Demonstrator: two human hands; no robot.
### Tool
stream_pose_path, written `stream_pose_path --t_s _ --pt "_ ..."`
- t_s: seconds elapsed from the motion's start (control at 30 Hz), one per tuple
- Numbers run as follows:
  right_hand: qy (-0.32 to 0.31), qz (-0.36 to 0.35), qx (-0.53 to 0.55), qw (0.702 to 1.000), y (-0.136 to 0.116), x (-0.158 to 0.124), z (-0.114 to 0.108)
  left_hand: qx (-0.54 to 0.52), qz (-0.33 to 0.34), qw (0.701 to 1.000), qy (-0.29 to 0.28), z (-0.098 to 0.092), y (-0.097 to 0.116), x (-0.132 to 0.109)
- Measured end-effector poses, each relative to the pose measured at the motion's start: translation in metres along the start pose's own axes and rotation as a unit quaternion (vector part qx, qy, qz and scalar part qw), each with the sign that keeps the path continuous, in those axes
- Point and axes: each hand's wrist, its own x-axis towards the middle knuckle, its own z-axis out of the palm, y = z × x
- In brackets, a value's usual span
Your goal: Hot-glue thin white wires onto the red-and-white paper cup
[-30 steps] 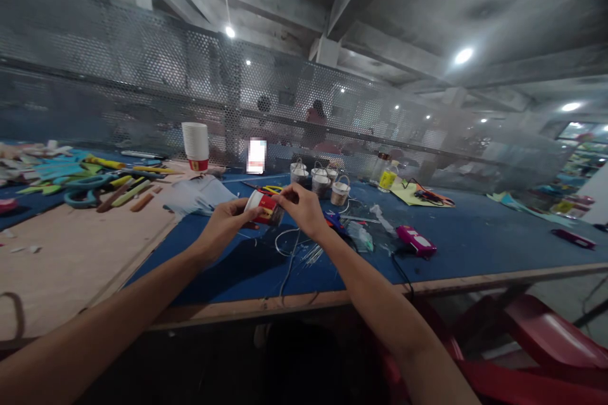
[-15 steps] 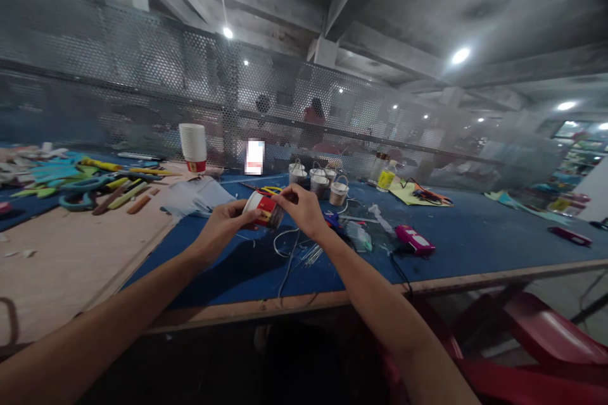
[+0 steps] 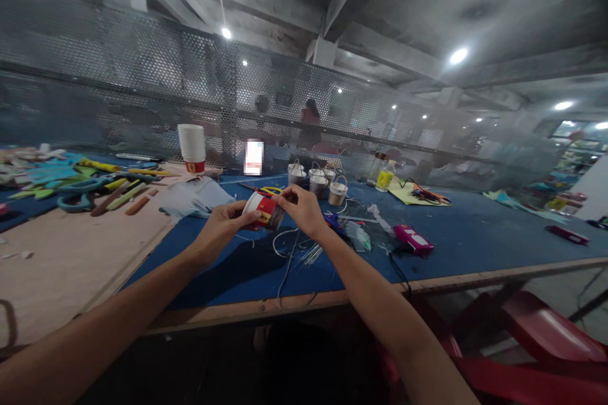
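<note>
A red-and-white paper cup [image 3: 263,207] lies tilted on its side in the air over the blue table, its white end toward the left. My left hand [image 3: 227,225] is closed around that white end, thumb along the near side. Dark brown, rough-looking material [image 3: 276,218] covers the cup's right end. There, my right hand [image 3: 300,207] has its thumb and fingertips pinched together against the cup's upper edge; whatever is between them is too small to make out. Just behind the hands stand several small buckets [image 3: 337,191] with looped handles.
A stack of paper cups [image 3: 192,147] and a lit phone [image 3: 253,157] stand at the back. Scissors [image 3: 78,195] and tools lie left. Wires [image 3: 311,255], a magenta box [image 3: 413,240] and a yellow bottle [image 3: 386,175] lie or stand right. Red chairs [image 3: 553,329] are below the edge.
Almost nothing differs. Both hands keep their hold at the cup, and the view has shifted very slightly.
</note>
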Motion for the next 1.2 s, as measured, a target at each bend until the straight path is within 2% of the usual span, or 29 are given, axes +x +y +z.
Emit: stream_pose_path --t_s 0.83,1.2 --pt "-0.003 0.024 0.024 0.999 0.0064 0.0022 -0.0009 0.024 0.006 1.0 0.005 0.0012 0.0055 -0.0024" --pt "-0.01 0.043 0.019 0.999 0.0053 0.0037 -0.0037 0.02 0.01 1.0 -0.018 0.0002 0.0057 -0.0035"
